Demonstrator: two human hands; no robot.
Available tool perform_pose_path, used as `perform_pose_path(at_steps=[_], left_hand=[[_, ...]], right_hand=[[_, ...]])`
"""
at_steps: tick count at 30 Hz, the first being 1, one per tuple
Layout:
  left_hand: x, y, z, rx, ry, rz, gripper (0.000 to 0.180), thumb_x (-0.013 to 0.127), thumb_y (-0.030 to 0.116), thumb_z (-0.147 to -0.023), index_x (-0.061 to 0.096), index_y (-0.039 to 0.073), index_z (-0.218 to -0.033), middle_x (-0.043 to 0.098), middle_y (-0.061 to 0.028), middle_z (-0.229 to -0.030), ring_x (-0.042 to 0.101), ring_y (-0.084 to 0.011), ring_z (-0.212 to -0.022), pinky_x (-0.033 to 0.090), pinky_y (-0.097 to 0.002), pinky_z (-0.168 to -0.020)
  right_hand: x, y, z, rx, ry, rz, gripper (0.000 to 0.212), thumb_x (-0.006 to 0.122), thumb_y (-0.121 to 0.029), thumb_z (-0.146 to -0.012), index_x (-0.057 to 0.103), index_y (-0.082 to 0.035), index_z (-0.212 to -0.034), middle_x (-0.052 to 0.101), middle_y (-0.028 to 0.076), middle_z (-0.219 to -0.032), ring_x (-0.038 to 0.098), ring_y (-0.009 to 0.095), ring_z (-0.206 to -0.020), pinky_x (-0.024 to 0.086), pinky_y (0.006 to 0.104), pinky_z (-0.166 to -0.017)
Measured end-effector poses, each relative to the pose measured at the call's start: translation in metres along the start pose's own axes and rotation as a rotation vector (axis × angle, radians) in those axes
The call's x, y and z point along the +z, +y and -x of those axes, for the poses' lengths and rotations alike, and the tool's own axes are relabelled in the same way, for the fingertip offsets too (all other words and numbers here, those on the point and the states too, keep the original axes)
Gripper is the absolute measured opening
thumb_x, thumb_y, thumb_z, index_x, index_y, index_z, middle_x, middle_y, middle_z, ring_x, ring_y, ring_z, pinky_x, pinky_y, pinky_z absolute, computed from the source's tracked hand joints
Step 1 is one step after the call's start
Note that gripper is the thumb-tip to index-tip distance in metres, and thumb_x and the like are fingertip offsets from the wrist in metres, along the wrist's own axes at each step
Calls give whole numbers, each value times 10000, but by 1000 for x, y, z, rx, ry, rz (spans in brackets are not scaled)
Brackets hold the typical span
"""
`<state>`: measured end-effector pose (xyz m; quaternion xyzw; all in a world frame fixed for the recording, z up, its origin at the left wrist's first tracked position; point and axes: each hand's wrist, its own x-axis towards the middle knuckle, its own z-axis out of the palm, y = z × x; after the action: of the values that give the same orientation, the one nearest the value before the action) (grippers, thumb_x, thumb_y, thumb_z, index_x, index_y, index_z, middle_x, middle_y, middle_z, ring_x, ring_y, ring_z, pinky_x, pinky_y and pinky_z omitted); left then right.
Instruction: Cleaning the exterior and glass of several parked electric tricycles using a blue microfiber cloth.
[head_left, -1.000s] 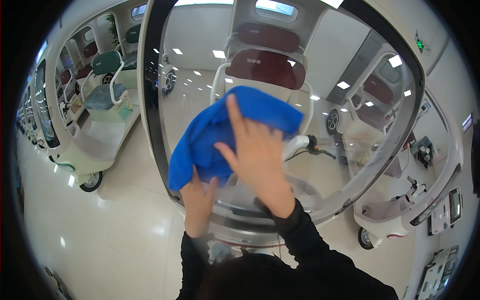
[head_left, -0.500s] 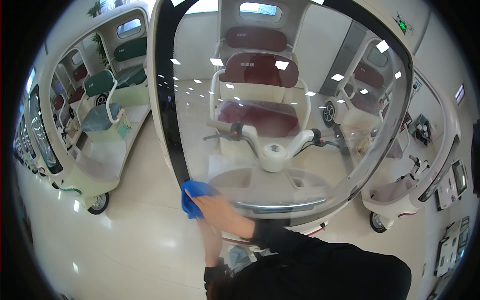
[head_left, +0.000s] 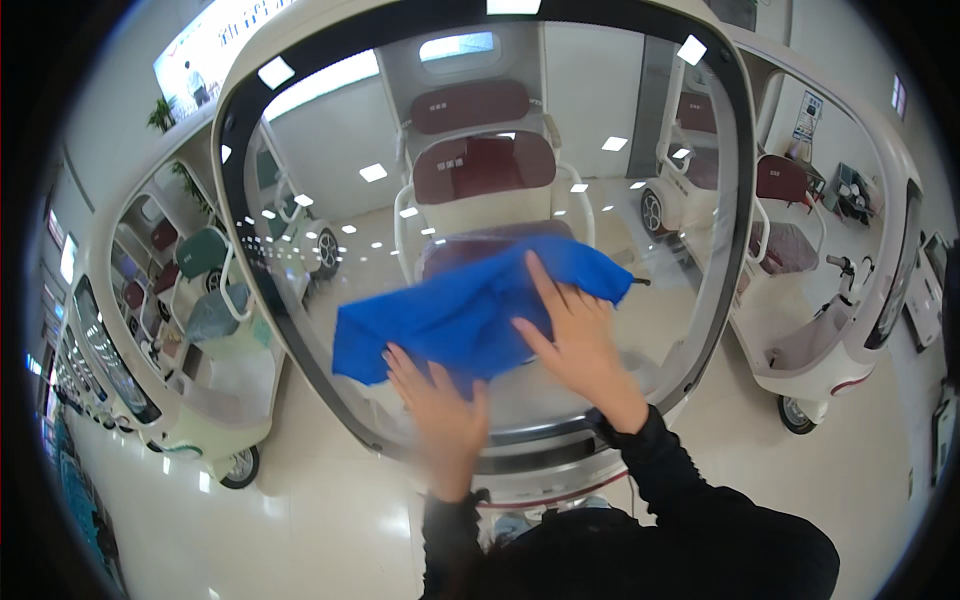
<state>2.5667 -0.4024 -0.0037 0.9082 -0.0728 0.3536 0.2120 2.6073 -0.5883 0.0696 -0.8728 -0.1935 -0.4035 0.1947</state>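
Note:
A blue cloth [head_left: 460, 305] is spread wide, with folds across it, in front of the curved clear windshield [head_left: 640, 320] of a small cream vehicle. My right hand [head_left: 580, 345] lies on the cloth's right part, fingers stretched and spread. At the lower left edge of the cloth is my left hand [head_left: 440, 415], its fingers apart and touching the fabric; the wrist is slightly blurred. The cloth hides the handlebar and most of the front seat cushion behind the glass. A maroon seat back [head_left: 484, 168] shows through the windshield.
A similar vehicle with green seats [head_left: 203, 250] stands to the left, and one with maroon seats [head_left: 785, 180] to the right. The windshield has a black border [head_left: 238, 185]. Glossy pale floor tiles [head_left: 310, 500] lie below. More vehicles line the far left.
The cloth was bunched under a hand at the windshield's lower left corner; now it is spread out nearer the middle. My hands have moved apart and up, and the view has shifted.

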Motion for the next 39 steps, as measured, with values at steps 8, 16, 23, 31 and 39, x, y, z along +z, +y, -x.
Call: perform_pose_path(at_steps=[8,16,23,31,39], left_hand=[[55,99,106,-51,-297,44,623,661,302,-861,448,-38,-1337,193,-416,-1485,220,-601,-1361,221,-643,-1103],[89,109,148,83,-376,12,594,628,348,-891,502,-97,-1263,451,-385,-1261,398,-606,-1171,251,-672,-1060],[69,109,27,173,-204,-39,529,679,285,-826,568,-153,-1101,546,-371,-1096,490,-543,-1058,286,-658,-1053],[18,97,-102,189,193,-25,613,639,352,-884,512,-126,-1245,491,-359,-1259,437,-511,-1196,241,-571,-1128],[-29,7,-166,100,434,-134,653,604,452,-895,547,-122,-1199,546,-310,-1232,471,-448,-1215,279,-510,-1117]], right_hand=[[-40,105,135,288,-277,36,675,635,-348,-898,404,-42,-1453,553,227,-1292,491,386,-1212,346,476,-1012],[-8,106,251,534,-175,-87,796,674,-272,-870,280,148,-1420,433,355,-1295,427,499,-1182,331,526,-1011],[-31,132,89,298,72,33,851,613,-224,-856,154,144,-1471,442,317,-1243,412,468,-1155,227,552,-1080],[-56,95,-125,-295,100,238,780,578,-284,-874,244,63,-1487,457,253,-1330,388,412,-1275,247,488,-1096],[-12,14,-257,-511,44,387,767,489,-510,-941,283,-43,-1514,435,213,-1452,360,371,-1382,242,499,-1132]])
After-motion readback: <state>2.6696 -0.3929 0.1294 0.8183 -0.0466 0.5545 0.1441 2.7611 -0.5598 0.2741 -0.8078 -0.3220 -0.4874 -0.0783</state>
